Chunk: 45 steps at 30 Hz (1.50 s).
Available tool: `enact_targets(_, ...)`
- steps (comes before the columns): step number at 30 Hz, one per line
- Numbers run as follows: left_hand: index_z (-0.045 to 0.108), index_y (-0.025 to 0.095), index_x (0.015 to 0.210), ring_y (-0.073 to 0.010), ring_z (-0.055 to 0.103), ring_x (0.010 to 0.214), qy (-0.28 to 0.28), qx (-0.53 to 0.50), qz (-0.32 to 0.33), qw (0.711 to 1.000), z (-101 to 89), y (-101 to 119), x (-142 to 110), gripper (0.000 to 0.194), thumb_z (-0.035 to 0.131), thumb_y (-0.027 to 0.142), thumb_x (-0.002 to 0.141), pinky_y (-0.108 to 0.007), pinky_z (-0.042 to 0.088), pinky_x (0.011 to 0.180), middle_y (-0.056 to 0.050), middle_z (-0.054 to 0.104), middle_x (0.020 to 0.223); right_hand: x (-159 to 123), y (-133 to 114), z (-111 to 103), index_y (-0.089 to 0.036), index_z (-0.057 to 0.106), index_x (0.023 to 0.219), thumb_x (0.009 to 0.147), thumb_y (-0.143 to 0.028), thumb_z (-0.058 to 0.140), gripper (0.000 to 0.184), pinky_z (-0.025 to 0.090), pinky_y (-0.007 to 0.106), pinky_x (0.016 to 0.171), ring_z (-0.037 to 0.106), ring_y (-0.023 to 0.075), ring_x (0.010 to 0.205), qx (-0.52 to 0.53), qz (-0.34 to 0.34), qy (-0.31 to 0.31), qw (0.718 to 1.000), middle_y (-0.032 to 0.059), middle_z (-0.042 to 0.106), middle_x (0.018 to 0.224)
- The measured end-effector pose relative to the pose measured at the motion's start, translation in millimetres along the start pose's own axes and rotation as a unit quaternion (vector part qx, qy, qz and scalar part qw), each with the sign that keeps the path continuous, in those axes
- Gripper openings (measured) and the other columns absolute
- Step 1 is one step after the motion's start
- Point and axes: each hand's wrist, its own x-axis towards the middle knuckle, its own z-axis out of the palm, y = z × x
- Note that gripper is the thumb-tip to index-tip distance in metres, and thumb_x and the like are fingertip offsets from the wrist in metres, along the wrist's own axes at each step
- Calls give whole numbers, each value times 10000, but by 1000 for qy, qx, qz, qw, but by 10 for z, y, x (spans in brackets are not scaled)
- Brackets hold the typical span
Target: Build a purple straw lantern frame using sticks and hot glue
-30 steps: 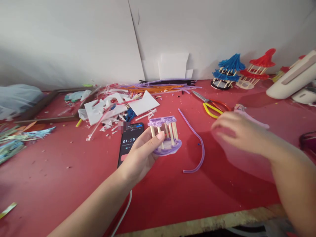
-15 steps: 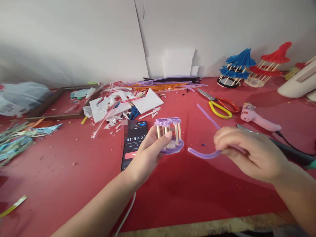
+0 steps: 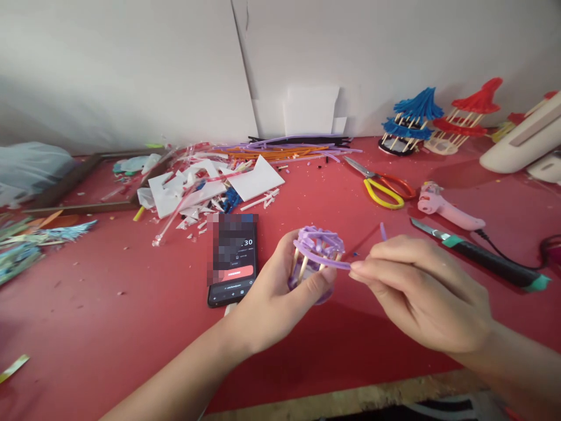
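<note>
In my left hand [image 3: 280,292] is a small pavilion model [image 3: 322,240], its pale sticks standing between a purple ring on top and a purple-edged base. My thumb lies across the front of the sticks, hiding part of the base. My right hand [image 3: 429,292] pinches a purple pipe cleaner [image 3: 339,265] between thumb and fingertips. One end of that pipe cleaner runs along the front of the model's top rim; whether it is stuck there I cannot tell. Its other end pokes up behind my right fingers.
Scissors [image 3: 383,190], a pink glue gun [image 3: 451,210] and a utility knife [image 3: 491,260] lie to the right. A phone [image 3: 232,263] lies left of the model. White scraps [image 3: 210,190] and pipe cleaners [image 3: 289,149] are at the back. Blue [image 3: 412,120] and red [image 3: 468,117] models stand back right.
My right hand has moved left, bringing the pipe cleaner against the model's top rim. My left hand has tilted the model so its top shows more. The view has shifted slightly right.
</note>
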Motion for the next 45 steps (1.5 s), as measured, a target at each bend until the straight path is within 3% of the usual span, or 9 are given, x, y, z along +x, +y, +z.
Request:
enact_targets(6, 507, 207, 1116, -130, 502, 823, -9, 29, 2, 1000, 2, 2, -22, 287, 631, 400, 944, -267, 481, 750, -11, 539, 948, -2, -22, 18, -181, 718, 958, 886, -59, 631, 166, 609, 275, 677, 686, 159, 708, -10, -2, 12, 1000, 55, 712, 804)
enact_targets(15, 530, 220, 1159, -192, 547, 977, -13, 24, 32, 999, -9, -7, -31, 408, 621, 534, 915, -308, 486, 852, -57, 591, 1081, 3, -24, 60, -251, 640, 920, 872, -53, 630, 204, 620, 302, 633, 711, 172, 691, 72, 55, 18, 996, 14, 715, 770)
enact_targets(21, 569, 244, 1223, -234, 578, 1144, 22, 20, 3, 1000, -27, -17, -29, 403, 512, 552, 969, -354, 462, 998, -52, 652, 1225, 15, -45, 52, -250, 637, 902, 847, -51, 677, 210, 619, 297, 629, 705, 170, 675, 80, 66, 17, 994, 2, 717, 758)
enact_targets(31, 589, 265, 1282, -237, 594, 1176, 62, -28, -7, 998, -93, -108, -8, 418, 480, 543, 989, -330, 469, 999, -36, 670, 1258, -35, 60, 59, -215, 668, 977, 862, -116, 699, 155, 628, 319, 700, 731, 192, 778, 34, 31, 15, 999, 52, 746, 877)
enact_targets(39, 634, 245, 1161, -230, 603, 1011, 59, 66, -1, 996, -82, 29, -10, 402, 518, 570, 955, -319, 479, 895, -33, 688, 1075, -11, 47, -16, -232, 682, 983, 866, -77, 669, 195, 611, 340, 676, 706, 197, 719, 4, 42, 19, 999, 43, 737, 811)
enact_targets(45, 608, 263, 1167, -183, 596, 828, 39, 60, -24, 997, -72, 49, -20, 429, 509, 614, 940, -287, 496, 752, -11, 670, 962, 10, 33, -13, -229, 664, 994, 863, -63, 670, 212, 593, 315, 635, 690, 183, 694, 7, 69, 21, 997, 35, 734, 797)
